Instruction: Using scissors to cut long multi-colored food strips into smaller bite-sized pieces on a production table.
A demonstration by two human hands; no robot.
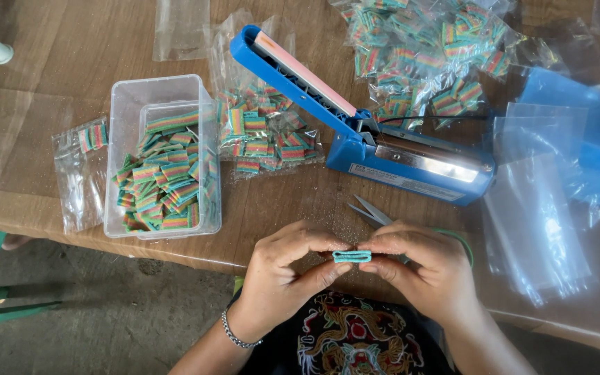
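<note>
Fingers of the left hand and right hand pinch opposite ends of a small teal candy strip, held level above the counter edge. Scissors lie just behind the right hand. Blue heat sealer stands open beyond; a clear tub of striped candies sits left.

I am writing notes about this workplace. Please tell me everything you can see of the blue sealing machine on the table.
The blue sealing machine lies on the wooden table, above the hands. Its body looks like blue painted metal or plastic, with a shiny silver plate on the base. Its long arm is raised open, pointing up-left, with a pale pink strip along the inner side. A dark cord leaves its right end. Clear bags of striped candy lie under the raised arm. Neither hand touches it.
</note>
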